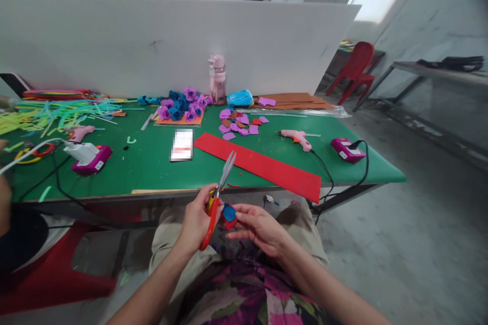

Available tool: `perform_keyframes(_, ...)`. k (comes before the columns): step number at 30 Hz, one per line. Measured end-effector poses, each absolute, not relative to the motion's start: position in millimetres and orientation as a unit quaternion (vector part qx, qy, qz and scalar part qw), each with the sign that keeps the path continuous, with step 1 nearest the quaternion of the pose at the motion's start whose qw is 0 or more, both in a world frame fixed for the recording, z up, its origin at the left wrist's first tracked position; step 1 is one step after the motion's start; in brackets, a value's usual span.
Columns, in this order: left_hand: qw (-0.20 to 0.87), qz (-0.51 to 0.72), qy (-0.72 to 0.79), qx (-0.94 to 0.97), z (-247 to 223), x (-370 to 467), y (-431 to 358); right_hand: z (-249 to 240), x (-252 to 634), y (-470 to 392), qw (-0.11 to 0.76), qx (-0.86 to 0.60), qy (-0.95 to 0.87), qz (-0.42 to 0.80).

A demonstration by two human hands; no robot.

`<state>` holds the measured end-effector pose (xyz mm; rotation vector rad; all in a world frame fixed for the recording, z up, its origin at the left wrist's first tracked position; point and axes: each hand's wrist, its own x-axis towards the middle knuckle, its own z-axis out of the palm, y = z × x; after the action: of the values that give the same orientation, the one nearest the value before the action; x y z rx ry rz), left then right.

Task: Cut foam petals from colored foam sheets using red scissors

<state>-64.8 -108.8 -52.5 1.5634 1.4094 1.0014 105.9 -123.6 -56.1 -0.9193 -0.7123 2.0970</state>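
Observation:
My left hand [195, 221] is closed around orange-handled scissors [211, 223], their slightly parted blades pointing up and away over the table edge. Its fingertips also reach the near side of a small blue petal-shaped piece [229, 212]. My right hand [261, 227] pinches that blue piece from the other side, with a red piece [230, 224] behind and below it. Both hands are above my lap, just short of the table. Beyond the scissors lies a long red strip [263, 166] on the green table [152, 177], with small red scraps beside it.
Purple and blue flowers [183, 104] and loose petals [240, 124] lie farther back. A pink glue gun [297, 138] trails a cable to a purple power socket [346, 150]. Another glue gun [81, 133] is at left. A pink bottle [217, 78] stands before a white board [152, 40].

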Motion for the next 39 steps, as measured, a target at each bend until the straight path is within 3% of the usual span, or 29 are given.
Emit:
perform_keyframes(4,0.367,0.437,0.559,0.602,-40,-73,-104,-58,107,-122,0.385,-0.385,-0.304,0.782)
perform_keyframes(12,0.478,0.365,0.48,0.638,-30,-72,-106,-59,101,-123,0.395,-0.407,-0.329,0.755)
perform_keyframes(18,0.418,0.338,0.502,0.678,-41,-65,-107,-50,101,-127,0.371,-0.392,-0.35,0.766)
perform_keyframes(26,0.354,0.326,0.507,0.715,-36,-64,-108,-49,104,-131,0.409,-0.394,-0.249,0.785)
perform_keyframes(39,0.352,0.326,0.525,0.703,-41,-59,-111,-59,99,-134,0.433,-0.416,-0.288,0.746)
